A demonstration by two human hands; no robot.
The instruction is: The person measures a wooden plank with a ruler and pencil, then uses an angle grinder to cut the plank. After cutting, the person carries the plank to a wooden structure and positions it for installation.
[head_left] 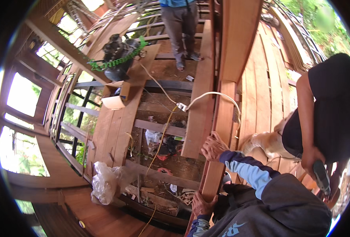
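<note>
A long reddish-brown wooden beam (213, 179) runs up the middle of the view, past both of my hands. My left hand (202, 204) wraps round its near end, fingers curled over the edge. Farther along, my right hand (214, 146) grips the beam from above with bent fingers. Part of the beam's left side is hidden under the fingers. My sleeves are navy and light blue. Close by on the right, a co-worker in black (329, 110) bends over and holds a grey-green hand-held tool (321, 177), its kind unclear.
A white cable (212, 93) crosses the beam to a connector over the open floor joists. Left are a clear plastic bag (104, 183), a cardboard box (119, 94) and a dark machine with a green coiled hose (121, 61). Another person (181, 31) stands ahead. Planks (261, 79) lie right.
</note>
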